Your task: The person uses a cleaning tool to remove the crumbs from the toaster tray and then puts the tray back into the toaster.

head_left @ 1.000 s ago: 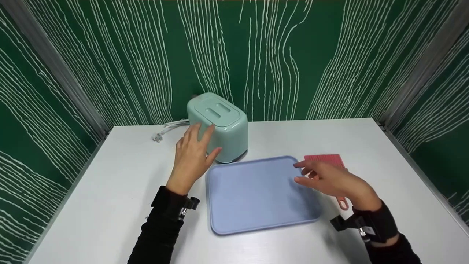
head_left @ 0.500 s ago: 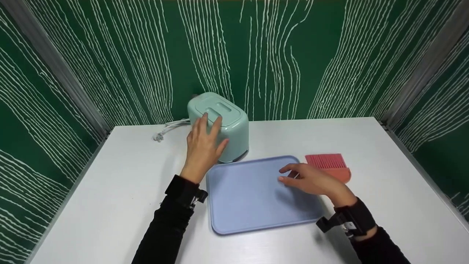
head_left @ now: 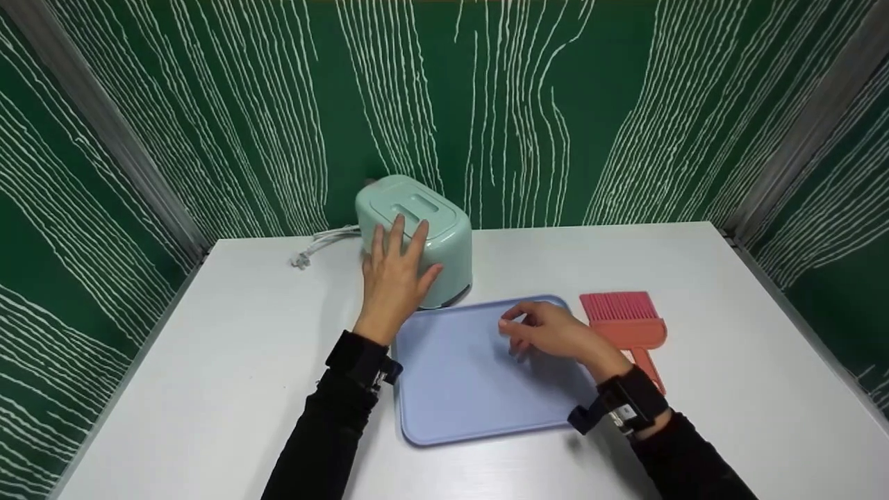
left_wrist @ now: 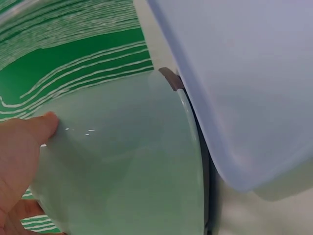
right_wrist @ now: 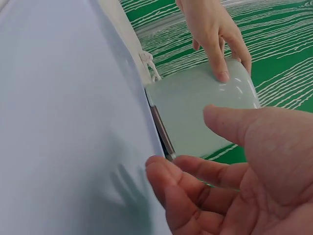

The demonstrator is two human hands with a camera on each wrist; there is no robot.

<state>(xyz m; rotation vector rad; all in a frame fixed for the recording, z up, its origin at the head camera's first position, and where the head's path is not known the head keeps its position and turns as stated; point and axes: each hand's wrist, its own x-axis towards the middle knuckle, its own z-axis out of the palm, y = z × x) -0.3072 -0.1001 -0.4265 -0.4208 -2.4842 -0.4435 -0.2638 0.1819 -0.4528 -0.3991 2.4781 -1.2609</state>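
A mint-green toaster (head_left: 448,267) with two slots under a raised lid outline stands at the back of the white table. My left hand (head_left: 394,281) lies over its near upper edge with fingers spread and rather straight, fingertips at the top; in the left wrist view the thumb (left_wrist: 48,125) is at the toaster's edge. My right hand (head_left: 549,330) hovers over the light-blue tray (head_left: 451,396), fingers loosely bent and nothing between them. In the right wrist view, its thumb stands apart from the fingers, with the toaster (right_wrist: 190,103) beyond.
An orange hand brush (head_left: 632,333) with pink bristles lies right of the tray, its handle partly behind my right wrist. The toaster's white cord and plug (head_left: 301,260) lie at its left. Green walls (head_left: 278,104) with white lines enclose the table.
My left hand has moved right and forward onto the toaster. My right hand has swung left from over the brush to over the tray, uncovering the brush. Toaster and tray look unmoved.
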